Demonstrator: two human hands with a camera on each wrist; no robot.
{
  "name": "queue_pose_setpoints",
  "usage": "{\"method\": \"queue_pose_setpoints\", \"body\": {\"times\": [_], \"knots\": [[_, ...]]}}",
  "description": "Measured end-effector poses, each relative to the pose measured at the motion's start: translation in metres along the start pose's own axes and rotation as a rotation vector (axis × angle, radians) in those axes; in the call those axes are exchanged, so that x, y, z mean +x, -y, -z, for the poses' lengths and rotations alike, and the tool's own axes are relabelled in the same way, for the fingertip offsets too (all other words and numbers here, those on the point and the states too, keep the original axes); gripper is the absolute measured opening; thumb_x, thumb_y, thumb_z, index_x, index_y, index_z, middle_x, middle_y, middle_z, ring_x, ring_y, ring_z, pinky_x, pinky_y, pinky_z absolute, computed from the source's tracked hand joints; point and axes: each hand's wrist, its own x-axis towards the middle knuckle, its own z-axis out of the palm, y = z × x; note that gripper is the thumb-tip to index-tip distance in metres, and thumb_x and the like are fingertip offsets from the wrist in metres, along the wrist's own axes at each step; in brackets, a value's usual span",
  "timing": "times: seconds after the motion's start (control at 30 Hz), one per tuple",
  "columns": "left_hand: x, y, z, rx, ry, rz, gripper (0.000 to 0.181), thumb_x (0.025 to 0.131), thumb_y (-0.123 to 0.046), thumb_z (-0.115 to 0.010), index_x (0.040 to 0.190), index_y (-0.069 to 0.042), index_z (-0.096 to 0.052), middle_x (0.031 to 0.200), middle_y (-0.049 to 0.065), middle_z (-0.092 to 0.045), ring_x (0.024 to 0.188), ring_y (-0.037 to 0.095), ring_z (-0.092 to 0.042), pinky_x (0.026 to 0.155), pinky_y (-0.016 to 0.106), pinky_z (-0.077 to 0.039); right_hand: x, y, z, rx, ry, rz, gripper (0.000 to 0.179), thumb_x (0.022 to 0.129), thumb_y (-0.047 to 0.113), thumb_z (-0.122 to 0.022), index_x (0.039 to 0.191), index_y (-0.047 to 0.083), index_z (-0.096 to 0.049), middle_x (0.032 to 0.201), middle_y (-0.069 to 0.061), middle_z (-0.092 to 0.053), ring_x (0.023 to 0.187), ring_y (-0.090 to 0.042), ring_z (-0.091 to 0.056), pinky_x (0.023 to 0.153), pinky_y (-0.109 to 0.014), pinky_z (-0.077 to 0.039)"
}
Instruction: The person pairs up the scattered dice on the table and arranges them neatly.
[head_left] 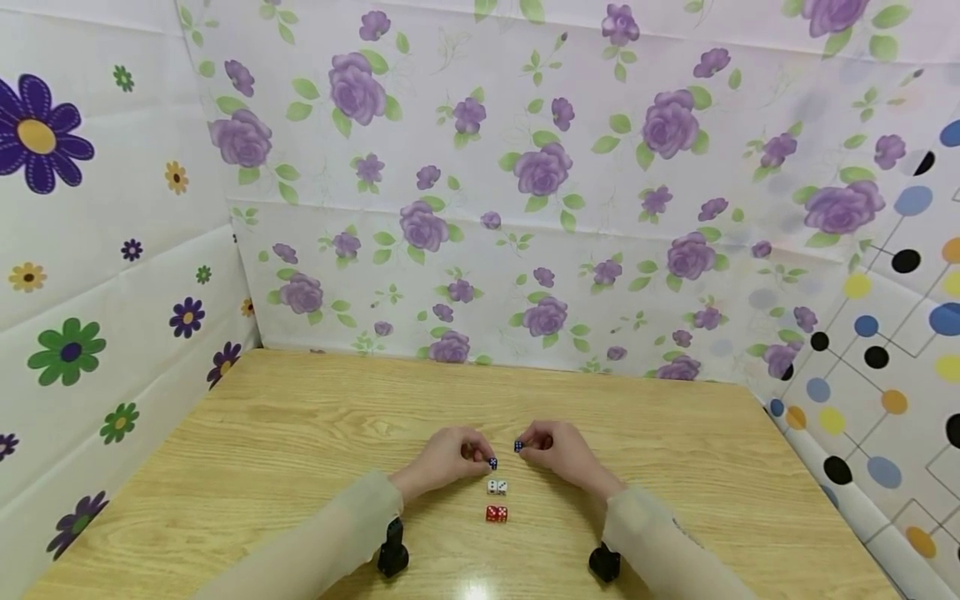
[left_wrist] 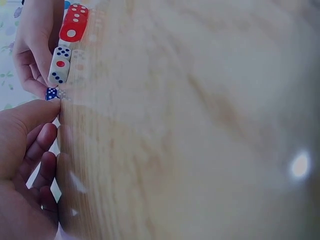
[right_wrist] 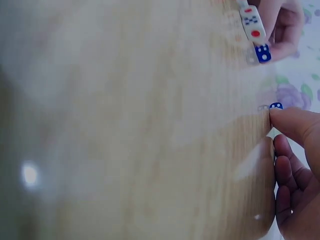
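Two small blue dice with white pips are on the wooden table. My left hand (head_left: 448, 457) pinches the left blue die (head_left: 492, 462) between thumb and fingertips. A short gap to the right, my right hand (head_left: 564, 457) pinches the other blue die (head_left: 518, 447), slightly farther back. In the right wrist view, the right thumb partly covers its blue die (right_wrist: 276, 106). Nearer to me, a pair of white dice (head_left: 497, 487) sits side by side. In front of these lies a pair of red dice (head_left: 497, 514), touching or almost touching.
The wooden table (head_left: 337, 400) runs back to a wall covering with purple roses (head_left: 543, 171). Patterned sheets with flowers (head_left: 71, 352) on the left and coloured dots (head_left: 876, 358) on the right enclose it. Black devices (head_left: 393, 550) are strapped beneath both wrists.
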Motion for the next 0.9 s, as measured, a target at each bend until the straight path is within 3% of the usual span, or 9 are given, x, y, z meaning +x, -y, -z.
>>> {"method": "queue_pose_setpoints", "body": {"times": [0.33,0.9], "knots": [[0.000,0.001,0.000,-0.006,-0.001,-0.001,0.005,0.086,-0.016,-0.077,0.090,-0.015,-0.074,0.080,-0.005,-0.064,0.067,0.003,-0.051,0.064,0.020,-0.042,-0.009,0.011,-0.007,0.026,0.002,0.024,0.008,0.088,0.023,-0.075,0.092,0.016,-0.074,0.079,0.003,-0.065,0.066,-0.006,-0.052,0.059,-0.020,-0.043],[0.001,0.004,0.000,-0.020,0.001,-0.014,0.006,0.085,-0.016,-0.078,0.090,-0.016,-0.075,0.079,-0.004,-0.065,0.067,0.002,-0.052,0.064,0.019,-0.043,-0.018,0.019,-0.014,-0.016,-0.010,0.052,0.007,0.087,0.024,-0.076,0.092,0.019,-0.075,0.083,0.007,-0.065,0.071,-0.005,-0.054,0.065,-0.021,-0.045]]}}
